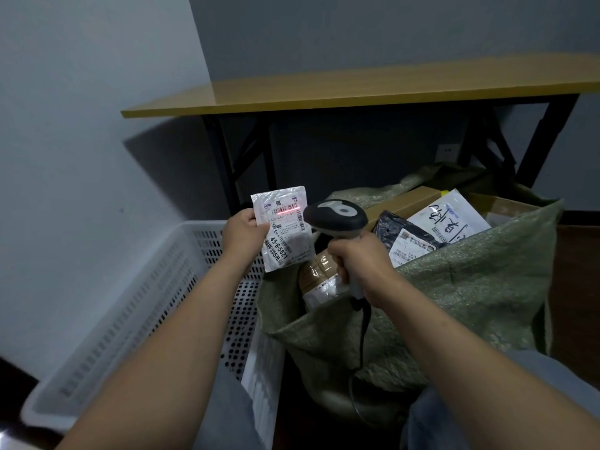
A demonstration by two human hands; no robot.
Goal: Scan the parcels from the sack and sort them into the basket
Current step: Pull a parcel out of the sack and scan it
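My left hand (243, 235) holds a small white parcel (285, 228) upright by its left edge, above the gap between basket and sack. My right hand (360, 261) grips the handle of a black and grey barcode scanner (337, 217), its head close to the parcel's right side. A red scan line lies across the barcode near the parcel's top. The green woven sack (470, 287) stands open on the right, with several parcels inside: a white mailer (451, 219), a dark bag (406, 235) and a brown taped box (319, 277). The white perforated basket (130, 313) sits at the left.
A wooden table (357, 89) with black folding legs stands behind the sack against the grey wall. The scanner's black cable (362, 345) hangs down in front of the sack. My knees in blue trousers show at the bottom.
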